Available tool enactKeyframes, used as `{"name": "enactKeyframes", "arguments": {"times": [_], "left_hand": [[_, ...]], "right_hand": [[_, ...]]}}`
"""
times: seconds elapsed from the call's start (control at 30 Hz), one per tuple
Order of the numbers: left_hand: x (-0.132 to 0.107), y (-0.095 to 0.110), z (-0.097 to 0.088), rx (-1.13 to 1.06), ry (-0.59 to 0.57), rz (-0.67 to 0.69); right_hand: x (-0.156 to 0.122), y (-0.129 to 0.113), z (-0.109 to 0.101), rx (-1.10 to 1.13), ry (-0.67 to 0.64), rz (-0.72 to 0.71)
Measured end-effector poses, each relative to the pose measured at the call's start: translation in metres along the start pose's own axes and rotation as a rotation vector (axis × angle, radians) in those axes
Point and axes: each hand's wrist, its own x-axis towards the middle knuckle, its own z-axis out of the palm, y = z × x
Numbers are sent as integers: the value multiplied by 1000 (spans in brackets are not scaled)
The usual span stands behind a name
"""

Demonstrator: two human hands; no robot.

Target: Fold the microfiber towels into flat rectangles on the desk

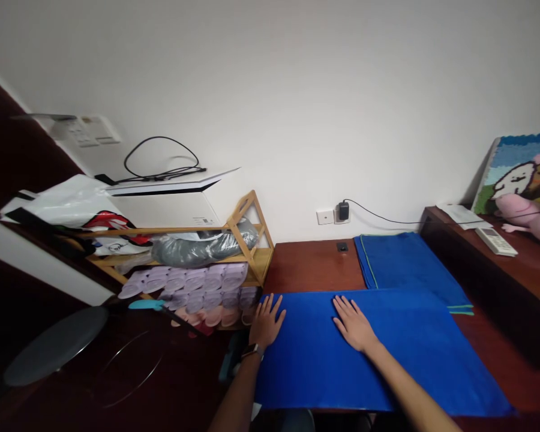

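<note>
A bright blue cloth (387,360) lies spread flat over the reddish-brown desk, reaching its front edge. My left hand (266,323), with a watch on its wrist, rests at the cloth's left edge with fingers stretched out. Flat on the cloth near its far edge is my right hand (353,324), fingers spread. Neither hand grips anything. Behind the cloth, to the right, a darker blue folded cloth (400,258) with green edging lies partly under the spread one.
At left, a wooden rack (252,234) holds several lilac slippers (184,279), a wrapped grey item and a white box (171,207). A round stool (58,345) stands below. On the raised right side are a remote (495,241), a pink plush toy (531,216) and a picture (522,174).
</note>
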Motion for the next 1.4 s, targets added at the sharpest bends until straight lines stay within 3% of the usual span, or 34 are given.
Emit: {"name": "enactKeyframes", "arguments": {"times": [0.07, 0.13, 0.23, 0.37, 0.43, 0.5, 0.57, 0.63, 0.73, 0.83, 0.9, 0.93, 0.97, 1.03, 1.17, 1.23, 1.33, 1.4], "left_hand": [[1, -1, -1, 8, -10, -2], [1, -1, -3, 12, -24, -5], [1, 1, -4, 18, -40, -6], [2, 3, -5, 28, -54, -11], [3, 1, -8, 38, -72, -18], [5, -1, -13, 40, -92, -17], [6, 4, -20, 24, -102, 13], [5, 24, -26, -3, -82, 50], [-3, 90, -27, -74, -53, 151], [-17, 165, -21, -172, -87, 300], [-26, 192, -17, -205, -117, 314], [-31, 193, -17, -205, -131, 295], [-36, 186, -16, -196, -144, 266], [-48, 149, -18, -153, -151, 188], [-79, 44, -21, -31, -62, 15], [-92, 7, -20, -8, -21, 18], [-101, -14, -20, -21, 20, 32], [-101, -11, -22, -45, 48, 25]], "right_hand": [[2, 11, 3, -1, -35, 71], [-12, 48, -3, -37, -24, 151], [-56, 134, -20, -120, 47, 240], [-118, 242, -38, -168, 108, 520], [-136, 272, -42, -172, 123, 566], [-140, 278, -46, -174, 129, 567], [-134, 259, -48, -180, 162, 548], [-121, 213, -46, -170, 225, 482], [-91, 111, -30, -81, 258, 288], [-61, 14, -4, 16, 149, 100], [-50, -22, 10, 39, 83, 83], [-50, -27, 14, 40, 63, 93], [-53, -25, 15, 37, 52, 115], [-72, 2, 11, 24, 54, 180], [-142, 105, -12, -33, 132, 396], [-176, 158, -25, -61, 200, 502], [-205, 209, -41, -39, 224, 573], [-205, 214, -48, -21, 244, 591]]}}
